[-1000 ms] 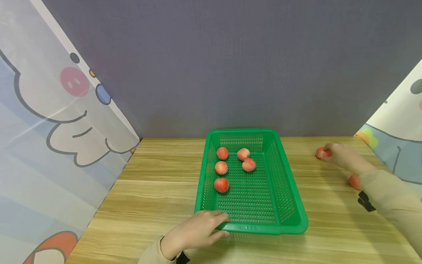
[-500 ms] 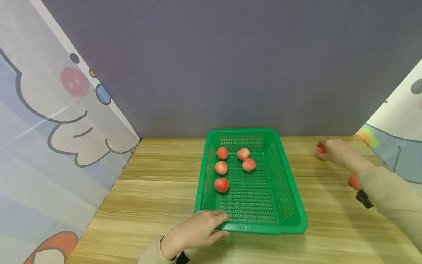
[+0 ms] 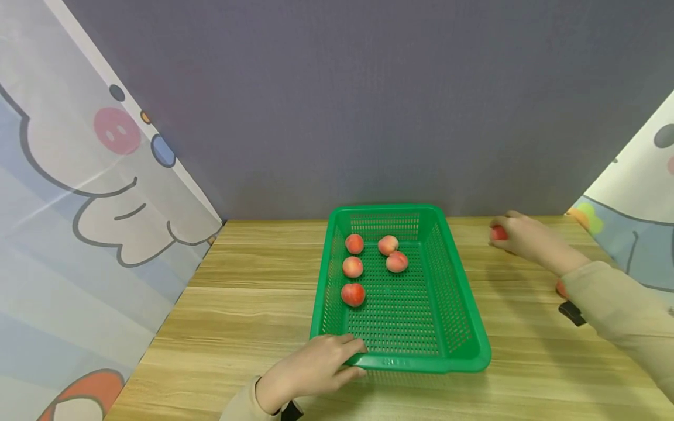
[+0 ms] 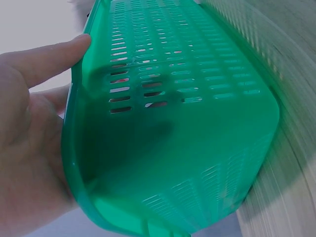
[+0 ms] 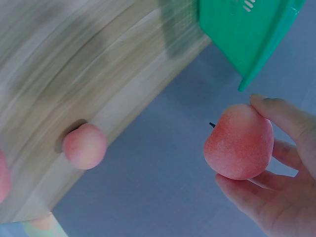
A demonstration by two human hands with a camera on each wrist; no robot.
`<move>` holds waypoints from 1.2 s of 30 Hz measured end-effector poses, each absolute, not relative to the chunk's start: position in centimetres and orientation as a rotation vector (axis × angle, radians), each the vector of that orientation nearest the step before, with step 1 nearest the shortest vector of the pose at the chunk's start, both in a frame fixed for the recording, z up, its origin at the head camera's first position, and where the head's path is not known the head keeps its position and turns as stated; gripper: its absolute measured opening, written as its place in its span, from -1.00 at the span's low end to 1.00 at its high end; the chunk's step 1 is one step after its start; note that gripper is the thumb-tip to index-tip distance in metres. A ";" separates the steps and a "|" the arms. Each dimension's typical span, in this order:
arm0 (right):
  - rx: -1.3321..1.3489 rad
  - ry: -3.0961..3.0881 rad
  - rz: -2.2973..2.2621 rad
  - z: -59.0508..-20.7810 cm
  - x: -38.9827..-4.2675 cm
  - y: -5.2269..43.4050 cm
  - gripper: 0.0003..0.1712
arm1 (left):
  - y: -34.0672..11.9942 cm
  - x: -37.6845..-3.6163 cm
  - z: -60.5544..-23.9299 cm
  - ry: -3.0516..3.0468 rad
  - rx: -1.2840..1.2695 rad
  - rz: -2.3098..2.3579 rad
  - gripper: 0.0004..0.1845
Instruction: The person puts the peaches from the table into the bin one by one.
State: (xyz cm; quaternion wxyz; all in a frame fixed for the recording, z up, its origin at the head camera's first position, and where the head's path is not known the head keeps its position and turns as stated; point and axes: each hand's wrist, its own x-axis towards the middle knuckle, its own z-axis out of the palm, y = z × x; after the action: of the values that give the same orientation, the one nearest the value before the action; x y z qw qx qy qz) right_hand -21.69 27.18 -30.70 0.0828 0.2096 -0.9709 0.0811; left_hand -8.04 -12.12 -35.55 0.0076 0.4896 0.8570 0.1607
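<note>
Green perforated basket (image 3: pixel 411 363) is recorded in the head view, its near rim gripped by the left hand (image 3: pixel 318 363) and five peaches (image 3: pixel 353 295) contained ahead of that hand, while a red peach (image 3: pixel 498 233) is pinched by the right hand (image 3: pixel 523 235), well off to the left hand's right. In the left wrist view, the rim is observed clamped between thumb and fingers. In the right wrist view, the red peach is held between thumb and fingertips, with two further peaches (image 5: pixel 85 146) noted on the table (image 5: pixel 118 59), apart from that hand.
</note>
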 end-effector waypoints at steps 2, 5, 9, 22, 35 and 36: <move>0.634 -2.885 0.249 -30.6 -21.7 26.8 -0.64 | -12.1 -8.1 -35.5 2.678 1.530 0.502 -0.81; 0.654 -2.858 0.264 -30.3 -21.6 26.2 -0.66 | -12.1 -8.1 -35.5 2.674 1.528 0.506 -0.81; 0.708 -2.813 0.279 -29.9 -21.4 25.4 -0.69 | -12.1 -8.1 -35.5 2.676 1.525 0.509 -0.81; 0.838 -2.748 0.299 -28.7 -20.9 22.4 -0.66 | -12.2 -8.0 -35.5 2.686 1.534 0.503 -0.82; 0.926 -2.696 0.290 -27.7 -20.9 18.9 -0.64 | -12.2 -8.0 -35.4 2.689 1.525 0.494 -0.81; 0.933 -2.700 0.289 -27.7 -20.9 18.6 -0.64 | -12.2 -8.0 -35.4 2.690 1.525 0.492 -0.81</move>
State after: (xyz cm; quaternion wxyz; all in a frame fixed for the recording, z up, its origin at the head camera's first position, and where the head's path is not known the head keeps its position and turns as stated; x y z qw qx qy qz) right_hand -20.92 18.59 -27.66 0.1349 0.3220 -0.9318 0.0998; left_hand -7.97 -12.18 -35.44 0.0050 0.4871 0.8591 0.1571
